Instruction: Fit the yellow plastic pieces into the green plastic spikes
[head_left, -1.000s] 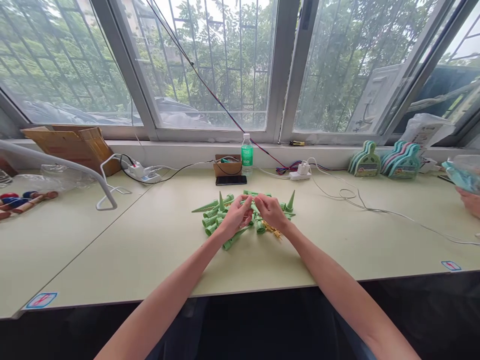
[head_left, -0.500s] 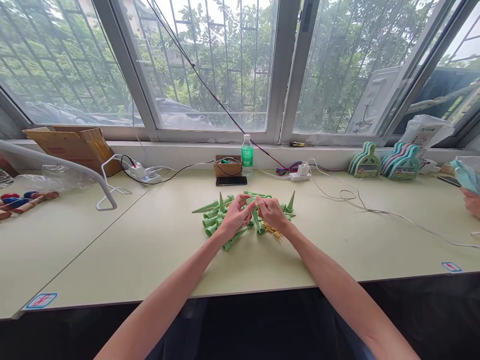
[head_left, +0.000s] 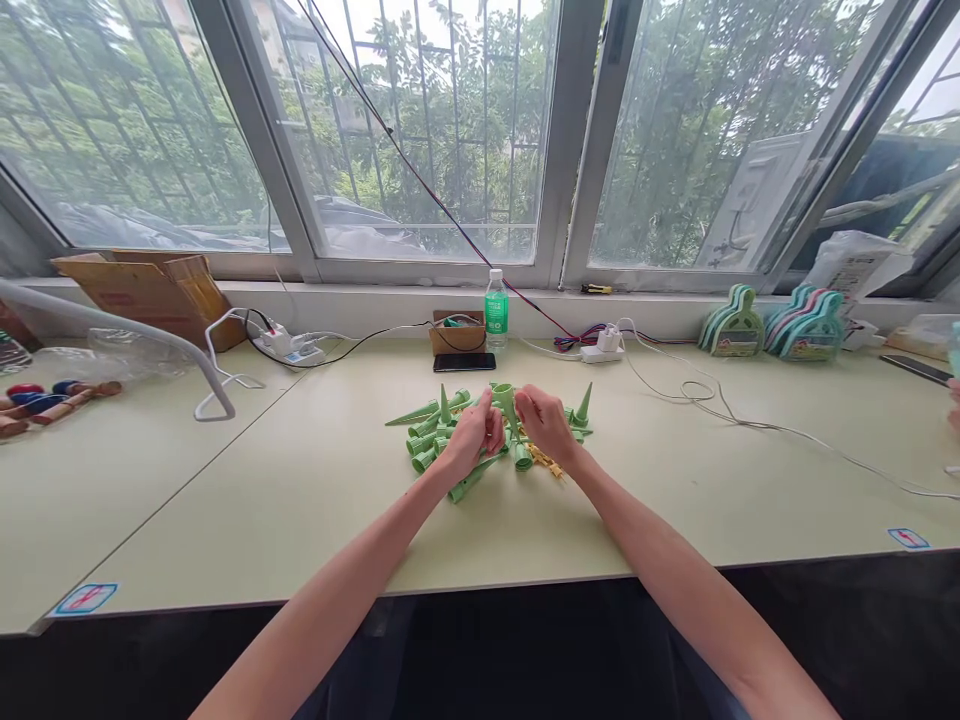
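Observation:
My left hand (head_left: pixel 477 436) is closed, thumb up, against a hollow green plastic spike (head_left: pixel 507 404) with a round open end facing up. Just right of that spike is my right hand (head_left: pixel 545 422), its fingers curled into a pinch; whatever they hold is hidden. Beneath and around both hands lies a loose pile of similar green spikes (head_left: pixel 424 445), some on their sides and a few pointing up. Small yellow plastic pieces (head_left: pixel 545 461) lie beside my right wrist, partly covered by it.
Behind the pile are a black phone (head_left: pixel 465 362), a small cardboard box (head_left: pixel 457 338) and a green-labelled bottle (head_left: pixel 496 312). White cables (head_left: pixel 720 415) cross the right side. Green dustpan-shaped items (head_left: pixel 739 325) stand farther right. A grey metal bar (head_left: pixel 172 345) reaches in from the left.
My hands have moved slightly apart, and the spike's open end now shows between them. My left fingers have curled inward. At the right edge, another person's hand and bag have mostly left view.

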